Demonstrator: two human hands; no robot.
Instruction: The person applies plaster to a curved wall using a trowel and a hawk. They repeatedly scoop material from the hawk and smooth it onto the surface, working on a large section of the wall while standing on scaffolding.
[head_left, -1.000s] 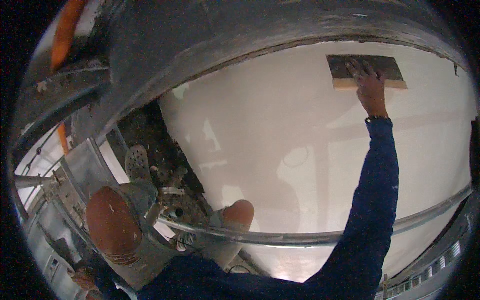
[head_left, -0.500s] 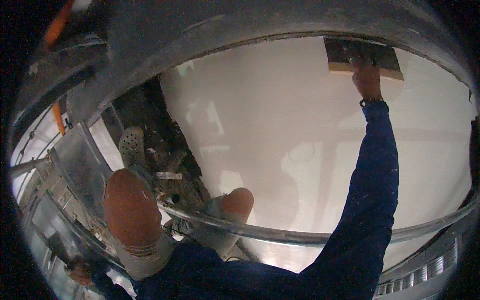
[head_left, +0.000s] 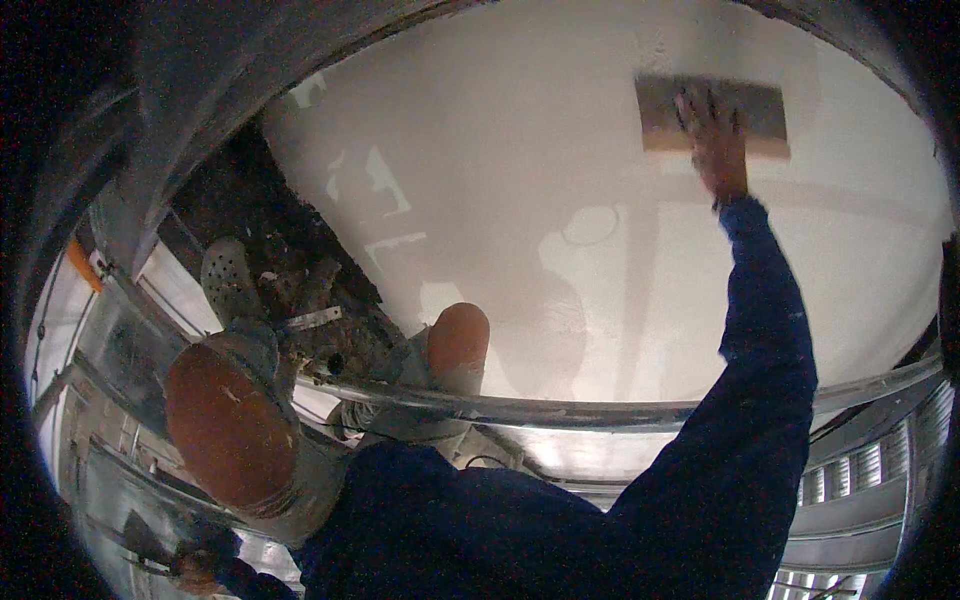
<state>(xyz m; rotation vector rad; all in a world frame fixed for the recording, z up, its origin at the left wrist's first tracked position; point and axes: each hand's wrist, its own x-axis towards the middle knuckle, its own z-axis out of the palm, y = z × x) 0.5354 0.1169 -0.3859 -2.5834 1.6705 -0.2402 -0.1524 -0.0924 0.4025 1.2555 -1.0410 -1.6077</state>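
My right hand point(head_left: 718, 145) reaches far forward over a broad white, plaster-like surface point(head_left: 500, 190). Its fingers spread across a wide rectangular spreader point(head_left: 767, 103), which has a dark face and a pale strip along the near edge. The spreader lies against the surface, slightly smeared by motion; the thumb is hard to make out. Low at the left, my left hand point(head_left: 200, 570) is closed round what looks like a small trowel point(head_left: 145, 535) with a dark, tapering blade. Shadow and dim light hide its handle.
A metal rail point(head_left: 560, 412) curves between me and the white surface. My two knee pads point(head_left: 460, 340) are brownish orange. One perforated shoe point(head_left: 228, 275) rests by a dark, rough strip point(head_left: 250, 190) with a metal bracket point(head_left: 313, 319). Metal framework point(head_left: 870, 480) stands at the lower right.
My right hand has drawn the spreader back from the surface's far edge, toward me. The view has shifted, showing more of the far side. The left hand's trowel blade now shows more plainly.
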